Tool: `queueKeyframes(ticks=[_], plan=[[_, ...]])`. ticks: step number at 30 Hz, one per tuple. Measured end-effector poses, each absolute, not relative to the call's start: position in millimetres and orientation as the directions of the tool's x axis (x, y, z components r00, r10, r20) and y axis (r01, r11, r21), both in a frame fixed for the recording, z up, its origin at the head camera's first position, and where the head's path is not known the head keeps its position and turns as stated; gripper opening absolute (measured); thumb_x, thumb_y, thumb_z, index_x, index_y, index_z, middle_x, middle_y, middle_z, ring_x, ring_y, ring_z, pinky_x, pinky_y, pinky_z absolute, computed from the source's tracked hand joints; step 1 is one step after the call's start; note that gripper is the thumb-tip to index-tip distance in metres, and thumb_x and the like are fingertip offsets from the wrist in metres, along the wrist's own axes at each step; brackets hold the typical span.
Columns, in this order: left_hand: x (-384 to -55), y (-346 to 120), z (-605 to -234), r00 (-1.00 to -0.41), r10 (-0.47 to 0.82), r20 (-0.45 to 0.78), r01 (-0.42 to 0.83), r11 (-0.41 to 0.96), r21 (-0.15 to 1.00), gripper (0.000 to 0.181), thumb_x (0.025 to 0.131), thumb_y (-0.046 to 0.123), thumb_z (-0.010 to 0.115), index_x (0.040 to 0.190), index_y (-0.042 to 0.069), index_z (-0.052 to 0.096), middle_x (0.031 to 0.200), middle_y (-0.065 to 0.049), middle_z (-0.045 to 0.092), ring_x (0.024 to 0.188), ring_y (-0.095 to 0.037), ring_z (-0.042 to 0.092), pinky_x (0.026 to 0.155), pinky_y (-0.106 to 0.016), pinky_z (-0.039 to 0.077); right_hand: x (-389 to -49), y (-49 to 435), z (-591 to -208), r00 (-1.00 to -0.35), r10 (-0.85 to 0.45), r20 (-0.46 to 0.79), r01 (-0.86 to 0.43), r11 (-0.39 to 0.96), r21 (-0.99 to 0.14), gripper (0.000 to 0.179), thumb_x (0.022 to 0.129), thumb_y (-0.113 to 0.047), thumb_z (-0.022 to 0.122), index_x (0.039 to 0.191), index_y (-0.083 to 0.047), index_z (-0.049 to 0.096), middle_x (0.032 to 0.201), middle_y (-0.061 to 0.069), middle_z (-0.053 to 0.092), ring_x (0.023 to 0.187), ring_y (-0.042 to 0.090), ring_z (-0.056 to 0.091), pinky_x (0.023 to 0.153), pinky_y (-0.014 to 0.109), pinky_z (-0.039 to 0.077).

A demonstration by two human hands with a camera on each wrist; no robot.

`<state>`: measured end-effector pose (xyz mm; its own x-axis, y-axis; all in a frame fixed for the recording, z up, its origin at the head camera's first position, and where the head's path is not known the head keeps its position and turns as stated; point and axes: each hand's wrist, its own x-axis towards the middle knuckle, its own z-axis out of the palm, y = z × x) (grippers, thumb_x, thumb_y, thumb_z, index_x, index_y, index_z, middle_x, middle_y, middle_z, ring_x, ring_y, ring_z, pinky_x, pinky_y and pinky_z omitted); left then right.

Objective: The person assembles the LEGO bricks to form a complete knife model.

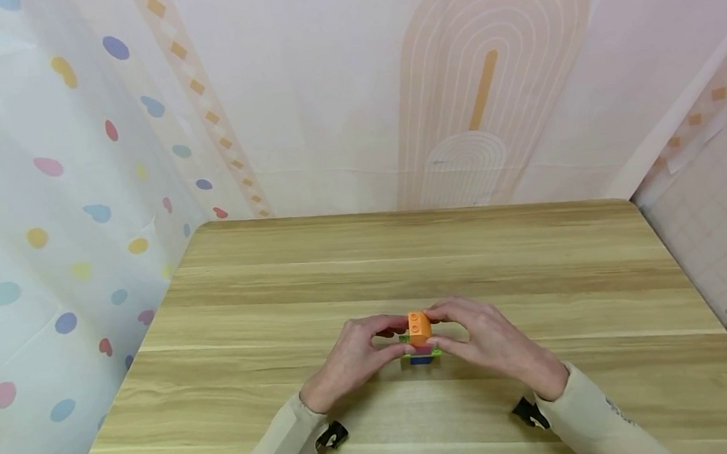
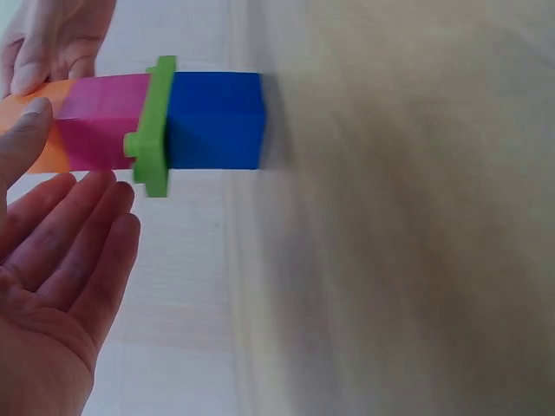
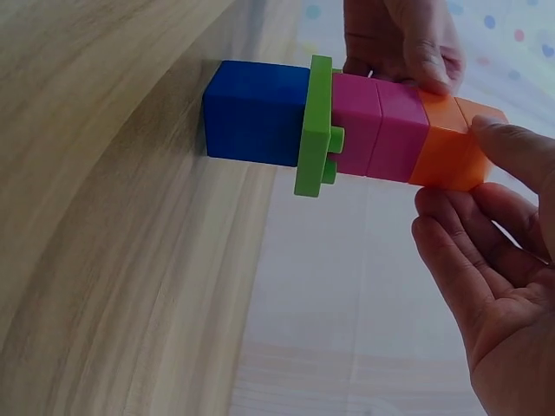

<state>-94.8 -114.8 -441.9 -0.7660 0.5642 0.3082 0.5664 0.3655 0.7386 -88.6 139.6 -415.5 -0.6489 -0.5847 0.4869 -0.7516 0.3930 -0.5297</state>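
Observation:
A small tower of toy building bricks stands upright on the table between both hands. Its base is a blue brick (image 3: 256, 113), with a flat green plate (image 3: 314, 130) across it. Above the plate come magenta bricks (image 3: 399, 130), topped by an orange brick section (image 1: 420, 328) with two studs showing in the head view. My left hand (image 1: 356, 354) pinches the lower orange part from the left, thumb near the magenta edge. From the right, my right hand (image 1: 488, 334) pinches the upper orange part between thumb and fingers. The fingertips on the far side are partly hidden.
The wood-grain table (image 1: 266, 283) extends around the tower to its back edge. A patterned cloth (image 1: 323, 96) hangs behind it, with a dotted cloth (image 1: 53, 227) at the left. Black straps (image 1: 334, 434) show at the wrists.

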Motion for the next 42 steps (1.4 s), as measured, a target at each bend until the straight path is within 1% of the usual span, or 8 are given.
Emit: queueKeyframes(ticks=[7, 14, 20, 25, 31, 35, 37, 42], plan=[[-95, -117, -437, -0.767, 0.532, 0.359, 0.579, 0.331, 0.745, 0.032, 0.092, 0.019, 0.08, 0.12, 0.006, 0.074, 0.119, -0.006, 0.076, 0.106, -0.019, 0.072, 0.09, -0.029, 0.06, -89, 139, -417, -0.636, -0.591, 0.497, -0.764, 0.391, -0.512, 0.039, 0.085, -0.012, 0.087, 0.119, -0.001, 0.071, 0.115, 0.009, 0.074, 0.101, 0.021, 0.074, 0.086, 0.035, 0.062], [-96, -116, -435, -0.735, 0.535, 0.417, 0.638, 0.335, 0.693, 0.028, 0.091, 0.015, 0.081, 0.117, 0.004, 0.074, 0.114, -0.007, 0.077, 0.101, -0.02, 0.073, 0.087, -0.029, 0.061, -90, 138, -417, -0.628, -0.593, 0.504, -0.771, 0.386, -0.507, 0.039, 0.085, -0.011, 0.086, 0.119, -0.002, 0.07, 0.114, 0.008, 0.074, 0.1, 0.021, 0.073, 0.086, 0.034, 0.062], [-96, -115, -434, -0.72, 0.544, 0.43, 0.653, 0.323, 0.685, 0.028, 0.092, 0.011, 0.081, 0.117, 0.003, 0.074, 0.114, -0.009, 0.076, 0.098, -0.026, 0.074, 0.087, -0.03, 0.061, -90, 138, -416, -0.659, -0.58, 0.478, -0.74, 0.39, -0.548, 0.037, 0.087, -0.011, 0.085, 0.12, -0.006, 0.071, 0.114, 0.003, 0.074, 0.098, 0.02, 0.073, 0.084, 0.034, 0.063], [-96, -115, -433, -0.733, 0.543, 0.41, 0.635, 0.332, 0.698, 0.03, 0.093, 0.015, 0.08, 0.119, 0.004, 0.074, 0.117, -0.008, 0.076, 0.102, -0.02, 0.073, 0.088, -0.029, 0.06, -89, 138, -418, -0.699, -0.557, 0.45, -0.697, 0.387, -0.604, 0.036, 0.088, -0.01, 0.083, 0.122, -0.007, 0.072, 0.116, 0.002, 0.074, 0.099, 0.02, 0.073, 0.085, 0.034, 0.063], [-98, -119, -435, -0.773, 0.523, 0.358, 0.584, 0.367, 0.724, 0.038, 0.094, 0.016, 0.078, 0.128, 0.002, 0.07, 0.121, -0.01, 0.075, 0.107, -0.021, 0.072, 0.091, -0.031, 0.06, -94, 138, -417, -0.8, -0.503, 0.329, -0.557, 0.417, -0.718, 0.038, 0.095, -0.019, 0.077, 0.129, -0.004, 0.069, 0.122, 0.005, 0.073, 0.106, 0.021, 0.072, 0.09, 0.038, 0.061], [-100, -123, -435, -0.799, 0.512, 0.316, 0.554, 0.422, 0.718, 0.034, 0.098, 0.015, 0.074, 0.128, 0.001, 0.07, 0.123, -0.01, 0.074, 0.108, -0.022, 0.072, 0.092, -0.035, 0.06, -106, 141, -416, -0.861, -0.465, 0.207, -0.428, 0.442, -0.788, 0.042, 0.099, -0.027, 0.073, 0.133, -0.003, 0.067, 0.122, 0.007, 0.073, 0.106, 0.02, 0.071, 0.092, 0.04, 0.061], [-101, -126, -435, -0.804, 0.514, 0.3, 0.549, 0.447, 0.706, 0.032, 0.099, 0.014, 0.073, 0.127, 0.0, 0.07, 0.124, -0.01, 0.074, 0.109, -0.023, 0.072, 0.093, -0.037, 0.06, -113, 142, -415, -0.877, -0.457, 0.151, -0.376, 0.454, -0.808, 0.044, 0.101, -0.03, 0.07, 0.135, -0.002, 0.066, 0.123, 0.007, 0.073, 0.107, 0.02, 0.07, 0.093, 0.039, 0.06], [-106, -133, -436, -0.821, 0.498, 0.279, 0.536, 0.501, 0.68, 0.029, 0.099, 0.013, 0.072, 0.125, 0.0, 0.071, 0.123, -0.01, 0.074, 0.11, -0.024, 0.072, 0.094, -0.04, 0.059, -132, 145, -415, -0.884, -0.463, 0.07, -0.317, 0.483, -0.816, 0.047, 0.103, -0.032, 0.067, 0.136, 0.001, 0.065, 0.121, 0.008, 0.074, 0.104, 0.02, 0.069, 0.092, 0.04, 0.059]])
